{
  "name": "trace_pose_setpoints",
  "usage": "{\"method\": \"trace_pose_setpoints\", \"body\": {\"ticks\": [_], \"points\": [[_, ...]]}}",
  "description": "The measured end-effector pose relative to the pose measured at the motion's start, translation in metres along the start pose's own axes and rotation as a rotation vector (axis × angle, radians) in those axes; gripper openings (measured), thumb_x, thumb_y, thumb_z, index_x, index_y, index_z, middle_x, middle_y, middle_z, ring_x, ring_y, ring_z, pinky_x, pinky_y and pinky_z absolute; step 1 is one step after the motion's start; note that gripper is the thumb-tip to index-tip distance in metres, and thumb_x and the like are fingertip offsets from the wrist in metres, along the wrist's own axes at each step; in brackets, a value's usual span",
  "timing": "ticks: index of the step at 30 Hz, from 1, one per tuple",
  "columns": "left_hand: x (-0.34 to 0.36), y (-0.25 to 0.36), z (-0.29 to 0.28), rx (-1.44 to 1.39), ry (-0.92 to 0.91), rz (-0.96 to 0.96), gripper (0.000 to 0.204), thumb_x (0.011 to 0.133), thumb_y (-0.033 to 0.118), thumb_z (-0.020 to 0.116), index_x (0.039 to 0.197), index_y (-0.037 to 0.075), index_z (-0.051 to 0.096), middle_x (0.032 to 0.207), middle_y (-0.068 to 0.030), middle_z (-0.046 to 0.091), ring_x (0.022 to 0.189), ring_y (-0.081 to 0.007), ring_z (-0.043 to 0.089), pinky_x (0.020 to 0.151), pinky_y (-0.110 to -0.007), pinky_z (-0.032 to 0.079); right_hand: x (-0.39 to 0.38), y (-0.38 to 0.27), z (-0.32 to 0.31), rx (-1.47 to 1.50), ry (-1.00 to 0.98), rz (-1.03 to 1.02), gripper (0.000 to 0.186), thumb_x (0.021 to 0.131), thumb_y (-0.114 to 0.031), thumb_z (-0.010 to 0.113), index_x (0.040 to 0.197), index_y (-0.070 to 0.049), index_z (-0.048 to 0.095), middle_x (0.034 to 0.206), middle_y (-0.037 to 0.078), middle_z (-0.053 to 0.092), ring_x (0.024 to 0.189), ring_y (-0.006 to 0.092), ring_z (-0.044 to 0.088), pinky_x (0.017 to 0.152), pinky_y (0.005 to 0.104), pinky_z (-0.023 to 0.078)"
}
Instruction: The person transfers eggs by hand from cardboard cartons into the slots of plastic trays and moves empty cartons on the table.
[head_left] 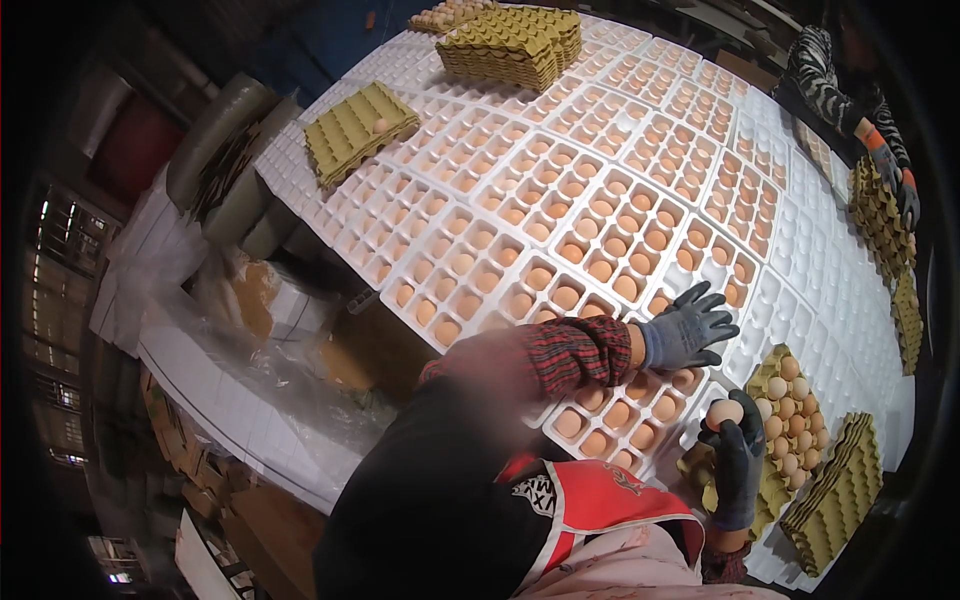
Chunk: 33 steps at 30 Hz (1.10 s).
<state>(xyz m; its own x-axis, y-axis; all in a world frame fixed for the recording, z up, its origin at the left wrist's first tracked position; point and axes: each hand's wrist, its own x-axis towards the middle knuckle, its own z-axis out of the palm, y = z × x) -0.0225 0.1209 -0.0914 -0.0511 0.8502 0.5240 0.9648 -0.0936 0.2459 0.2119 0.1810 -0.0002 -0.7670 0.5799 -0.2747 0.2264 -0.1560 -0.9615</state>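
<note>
My left hand [688, 326], in a grey-blue glove, is stretched out over the white foam egg trays with its fingers spread; its palm side is hidden. Closer to me, my right hand [738, 468], gloved too, grips a pale egg [724, 413] between thumb and fingers. Just beyond that hand lies a yellowish pulp egg tray [776, 358], partly filled with brown eggs [797, 425]. Under my left forearm sits a foam tray with eggs in its cups [618, 412]. More egg-filled foam trays [612, 235] spread out ahead.
Stacked pulp trays stand at the right [835, 490], far back [510, 48] and far left [358, 130]; one egg rests on the left stack. A co-worker's gloved hands [890, 175] touch pulp trays [880, 220] at the far right. Plastic wrap [285, 375] and cardboard [270, 530] lie at the left.
</note>
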Motion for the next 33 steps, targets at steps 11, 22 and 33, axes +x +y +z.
{"method": "trace_pose_setpoints", "body": {"ticks": [11, 22, 33], "points": [[-0.279, -0.350, -0.302, 1.173, -0.058, -1.346, 0.079, 0.081, 0.044, 0.072, 0.147, 0.015, 0.041, 0.147, -0.0135, 0.044, 0.136, -0.0374, 0.040, 0.111, -0.053, 0.034, -0.005, 0.015, -0.014, 0.130, 0.175, 0.073, 0.044, 0.089, -0.017, 0.057, 0.130, 0.000, 0.052, 0.101, 0.010, 0.062, 0.084, 0.0190, 0.063, 0.074, 0.0300, 0.052], [-0.353, -0.311, -0.329, 0.954, -0.079, -1.010, 0.051, 0.079, 0.031, 0.074, 0.125, 0.012, 0.062, 0.113, -0.0150, 0.064, 0.107, -0.0350, 0.060, 0.092, -0.048, 0.048, 0.015, 0.003, 0.012, 0.168, 0.063, 0.187, 0.045, 0.087, -0.014, 0.063, 0.129, -0.001, 0.053, 0.104, 0.011, 0.064, 0.086, 0.0207, 0.067, 0.076, 0.0342, 0.057], [-0.200, -0.025, -0.175, 0.452, -0.200, -0.538, 0.046, 0.081, 0.021, 0.069, 0.125, 0.012, 0.063, 0.094, -0.0112, 0.057, 0.087, -0.0312, 0.057, 0.080, -0.044, 0.045, 0.139, -0.035, 0.132, -0.152, -0.273, -0.395, 0.045, 0.088, -0.011, 0.076, 0.128, -0.003, 0.057, 0.111, 0.008, 0.066, 0.100, 0.0128, 0.065, 0.086, 0.0285, 0.055]]}}
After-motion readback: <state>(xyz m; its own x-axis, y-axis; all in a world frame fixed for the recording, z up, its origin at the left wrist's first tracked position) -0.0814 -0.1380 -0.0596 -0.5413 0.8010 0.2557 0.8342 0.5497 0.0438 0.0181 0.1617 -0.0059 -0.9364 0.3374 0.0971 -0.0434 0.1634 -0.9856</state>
